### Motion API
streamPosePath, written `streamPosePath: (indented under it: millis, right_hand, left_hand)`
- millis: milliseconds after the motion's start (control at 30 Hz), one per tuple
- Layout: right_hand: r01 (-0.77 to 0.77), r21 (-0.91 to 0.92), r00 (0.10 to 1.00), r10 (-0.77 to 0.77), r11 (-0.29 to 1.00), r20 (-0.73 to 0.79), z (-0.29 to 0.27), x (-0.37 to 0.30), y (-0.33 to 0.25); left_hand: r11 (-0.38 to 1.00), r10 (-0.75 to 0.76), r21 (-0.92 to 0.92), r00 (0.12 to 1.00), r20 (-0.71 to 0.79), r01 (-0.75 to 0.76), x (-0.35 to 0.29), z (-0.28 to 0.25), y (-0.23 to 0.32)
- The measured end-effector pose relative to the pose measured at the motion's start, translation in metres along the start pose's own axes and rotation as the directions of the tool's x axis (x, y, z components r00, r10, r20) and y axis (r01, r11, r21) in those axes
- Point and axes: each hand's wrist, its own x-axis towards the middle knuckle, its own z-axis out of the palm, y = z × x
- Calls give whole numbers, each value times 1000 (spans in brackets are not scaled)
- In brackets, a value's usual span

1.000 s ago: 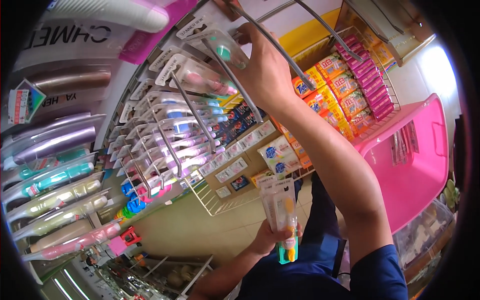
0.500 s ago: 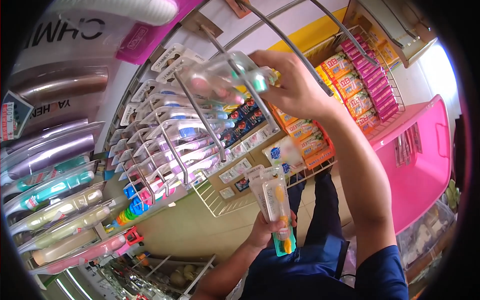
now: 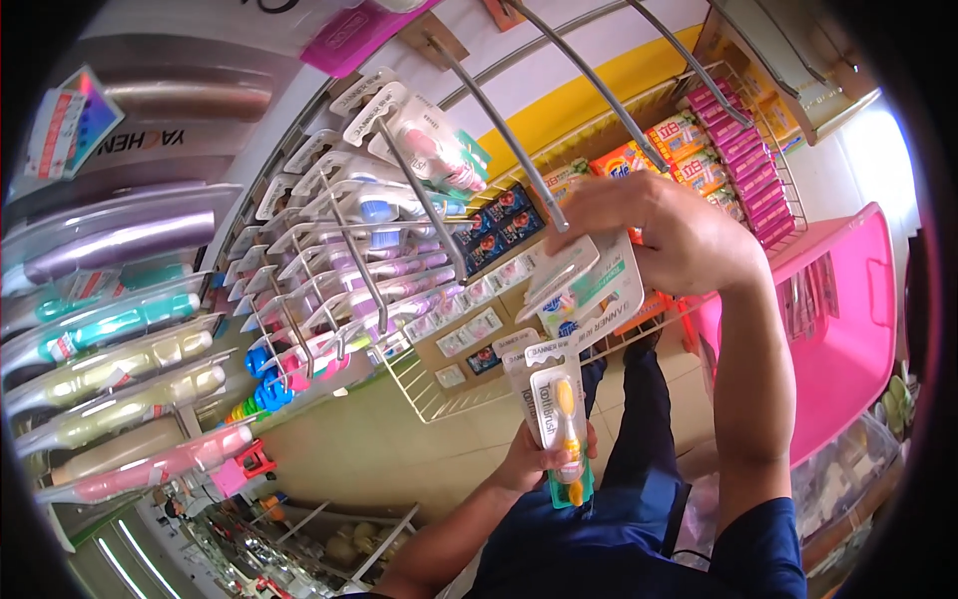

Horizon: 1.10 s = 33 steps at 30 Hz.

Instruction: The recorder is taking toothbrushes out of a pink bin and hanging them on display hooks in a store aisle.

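In the lower middle, my left hand (image 3: 524,461) is closed on toothbrush packs (image 3: 561,404), clear plastic on white card with a yellow brush showing and a green lower end. My right hand (image 3: 689,240) is closed on another card-backed blister pack (image 3: 617,290), perhaps more than one; the brush in it is mostly hidden. Its white header points down toward the left hand's packs. The fingers are beside the tip of a bare metal display hook (image 3: 509,140). Left of it, pink toothbrush packs (image 3: 434,150) hang on a neighbouring hook.
More packs (image 3: 369,225) hang in rows on hooks, left of middle. Larger packaged items (image 3: 120,324) line the far left. Behind my right hand, a wire basket (image 3: 424,399) holds orange and magenta boxes (image 3: 743,170). A pink plastic tub (image 3: 848,319) stands at right.
My right hand has come nearer and to the right with the blister pack, from among the hooks to the hook tip. My left hand still holds its packs. The view has shifted slightly.
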Motion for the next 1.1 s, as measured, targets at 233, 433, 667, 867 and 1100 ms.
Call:
streamPosePath:
  millis: [233,433,667,867,1100]
  right_hand:
    - [-278,345,951,207,896,229,-5,-62,-43]
    - [-526,722,777,600,450,192,38,-128,-76]
    - [-115,987,594,804,113,-23,106,-163,-116]
    - [140,987,571,821,-80,-15,101,-179,-157]
    - [242,956,616,788,-167,-18,62,-199,-183]
  left_hand:
    - [955,129,295,944,-304,-36,-9,28,3]
    - [926,280,303,948,-148,-226,-6,53,22]
    - [958,80,279,996,-25,-70,0,76,28]
    - [979,-16,204,1000,13,13,-10,114,36]
    - [952,98,289,995,16,-98,-12,159,30]
